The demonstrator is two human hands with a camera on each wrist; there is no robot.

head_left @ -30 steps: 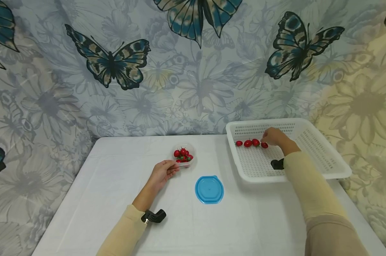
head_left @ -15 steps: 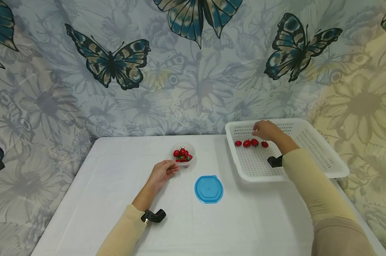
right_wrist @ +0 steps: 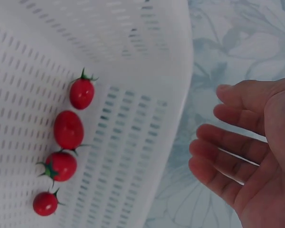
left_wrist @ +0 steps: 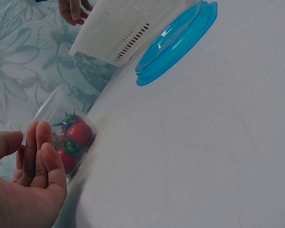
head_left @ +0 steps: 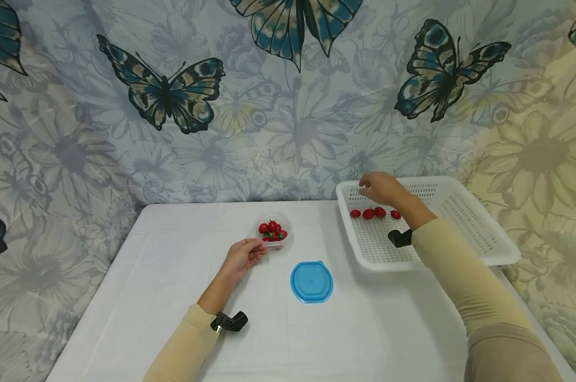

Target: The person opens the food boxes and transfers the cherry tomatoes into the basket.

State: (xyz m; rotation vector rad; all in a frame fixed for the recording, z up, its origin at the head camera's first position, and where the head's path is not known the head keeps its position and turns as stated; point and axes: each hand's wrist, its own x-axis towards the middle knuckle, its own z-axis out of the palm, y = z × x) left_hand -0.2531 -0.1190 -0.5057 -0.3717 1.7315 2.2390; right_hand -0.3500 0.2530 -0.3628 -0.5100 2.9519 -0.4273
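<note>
empty right hand [head_left: 382, 188], fingers parted, hangs by the perforated basket [head_left: 378, 249], relaxed left hand [head_left: 241, 258] beside the clear tub [head_left: 280, 245]; moving cherry tomatoes [right_wrist: 68, 129] singly, apparently, calls for another pinch.

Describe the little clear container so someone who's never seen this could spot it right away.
Find the large white basket on the white table, then look left, beyond the blue lid. Just past the person's left hand sits a small clear container of red, green-stemmed tomatoes. The basket holds tomatoes too, but only this container is transparent.
</note>
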